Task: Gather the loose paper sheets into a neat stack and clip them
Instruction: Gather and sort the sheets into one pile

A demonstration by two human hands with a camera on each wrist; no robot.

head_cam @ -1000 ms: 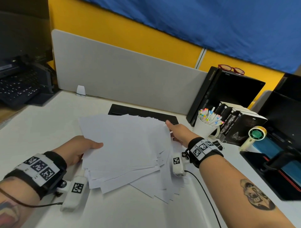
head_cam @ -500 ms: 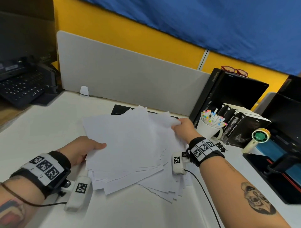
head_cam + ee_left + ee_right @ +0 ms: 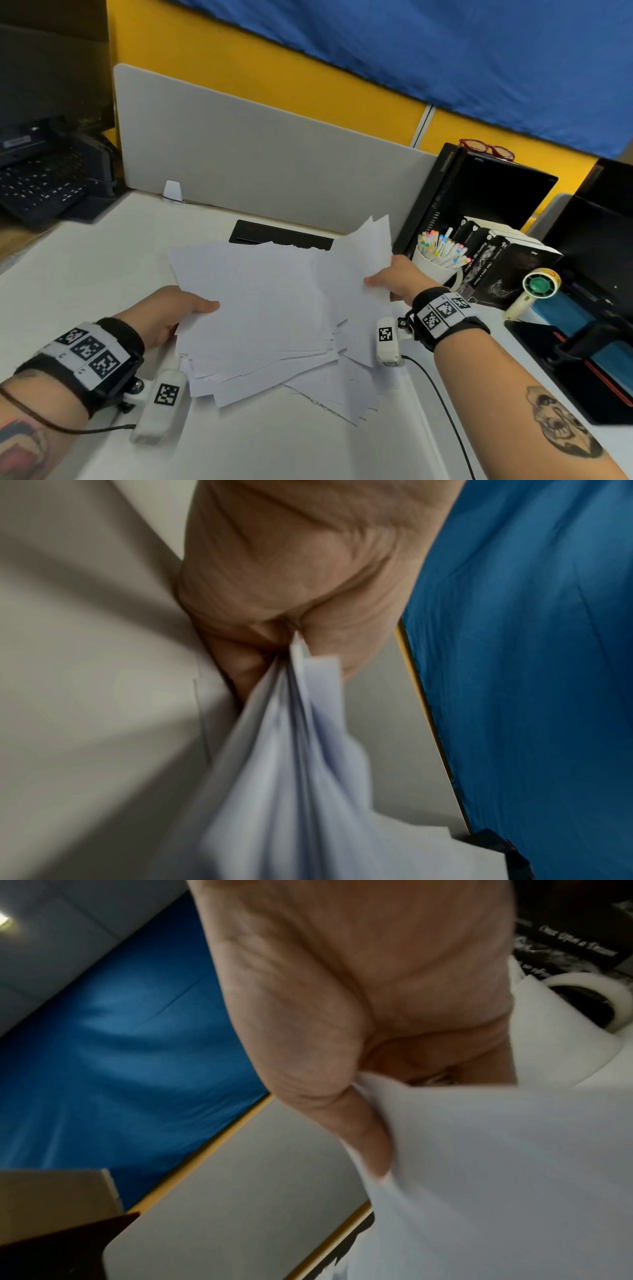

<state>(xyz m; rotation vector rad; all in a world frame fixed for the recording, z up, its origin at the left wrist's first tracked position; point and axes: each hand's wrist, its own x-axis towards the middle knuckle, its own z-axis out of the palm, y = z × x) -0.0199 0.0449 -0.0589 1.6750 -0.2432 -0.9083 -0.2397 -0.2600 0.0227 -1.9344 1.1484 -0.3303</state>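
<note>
My left hand (image 3: pixel 171 317) pinched the fanned pile of loose white paper sheets (image 3: pixel 260 308) by its near edge while my right hand (image 3: pixel 394 279) gripped and tilted up the far sheets, to sweep them together over the white worktop (image 3: pixel 102 267).

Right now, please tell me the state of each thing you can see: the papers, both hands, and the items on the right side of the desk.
Paper sheets: fanned out, uneven, unclipped.
Left hand: grips the sheets' left edge, thumb on top.
Right hand: holds the right-side sheets, lifted and tilted.
Pen cup: upright, full of pens.
Red glasses: resting on the black box.
Handheld fan: propped against the books; running or not, cannot tell.
</note>
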